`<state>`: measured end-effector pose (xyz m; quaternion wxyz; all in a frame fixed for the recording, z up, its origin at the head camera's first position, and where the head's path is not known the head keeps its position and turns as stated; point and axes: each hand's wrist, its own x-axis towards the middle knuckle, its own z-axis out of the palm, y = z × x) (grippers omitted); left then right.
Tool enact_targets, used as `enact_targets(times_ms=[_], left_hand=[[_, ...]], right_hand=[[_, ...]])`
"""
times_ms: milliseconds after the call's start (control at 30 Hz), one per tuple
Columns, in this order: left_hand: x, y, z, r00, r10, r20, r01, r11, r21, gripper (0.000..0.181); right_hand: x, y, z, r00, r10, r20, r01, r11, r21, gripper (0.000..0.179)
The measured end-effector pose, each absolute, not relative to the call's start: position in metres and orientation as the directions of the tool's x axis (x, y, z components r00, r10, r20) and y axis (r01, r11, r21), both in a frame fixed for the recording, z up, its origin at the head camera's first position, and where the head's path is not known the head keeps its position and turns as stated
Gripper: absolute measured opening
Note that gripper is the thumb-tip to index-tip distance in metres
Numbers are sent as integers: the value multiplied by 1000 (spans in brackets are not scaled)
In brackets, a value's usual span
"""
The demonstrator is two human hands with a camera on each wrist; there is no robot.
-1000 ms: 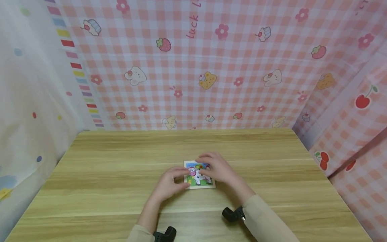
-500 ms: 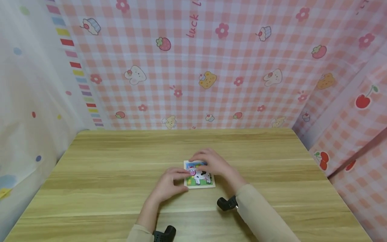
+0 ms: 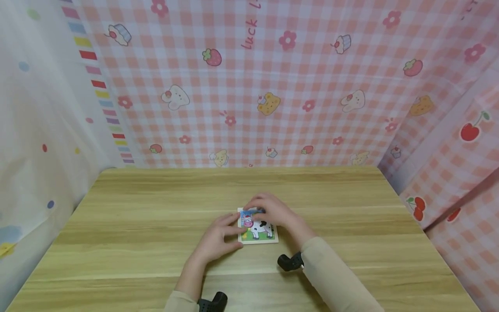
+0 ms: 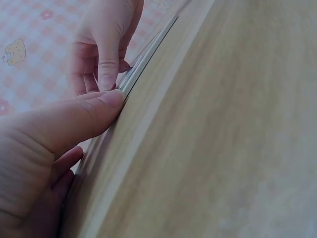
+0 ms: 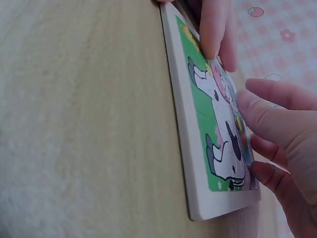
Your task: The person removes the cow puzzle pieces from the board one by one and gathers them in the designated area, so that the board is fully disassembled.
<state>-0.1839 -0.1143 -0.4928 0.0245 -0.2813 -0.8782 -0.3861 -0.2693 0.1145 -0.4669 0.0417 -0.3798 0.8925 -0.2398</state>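
Observation:
A small square jigsaw puzzle (image 3: 262, 229) with a white rim lies flat on the wooden table; its picture is a black-and-white cow on green grass. My left hand (image 3: 218, 238) grips its left side, thumb at the near left corner and one fingertip on the picture. In the left wrist view that thumb (image 4: 106, 101) presses the edge. From the far side my right hand (image 3: 274, 211) holds the puzzle's upper part, thumb on the picture, other fingers curled near the far edge. Whether a loose piece sits between its fingertips is hidden.
The wooden table (image 3: 156, 199) spreads around the puzzle on all sides. A pink checked cloth (image 3: 241, 86) hangs behind its far edge, with more cloth at both sides. Dark wrist devices (image 3: 290, 262) are on both forearms.
My right hand has shifted a little left across the puzzle's upper part, uncovering more of the cow's body. My left hand's fingers have spread apart at the left edge. The puzzle stays in place.

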Motion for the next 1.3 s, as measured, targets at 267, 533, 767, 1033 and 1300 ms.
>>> enact_targets(times_ms=[267, 533, 767, 1033, 1300], left_hand=[[-185, -116, -496, -851, 479, 218, 490, 572, 658, 37], [-185, -116, -497, -851, 477, 218, 495, 593, 635, 37], [-185, -116, -498, -856, 464, 228, 495, 606, 623, 37], [-184, -115, -495, -859, 462, 222, 488, 604, 630, 37], [-183, -114, -494, -856, 461, 235, 494, 595, 634, 37]], right_hand=[[-269, 109, -463, -695, -711, 109, -680, 601, -419, 26], [-273, 106, -463, -687, -722, 85, -696, 619, -364, 28], [-277, 103, -459, -635, -768, 84, -751, 588, -300, 29], [-280, 102, -459, -593, -802, 77, -791, 561, -244, 28], [-283, 103, -459, -558, -826, 75, -819, 535, -205, 25]])
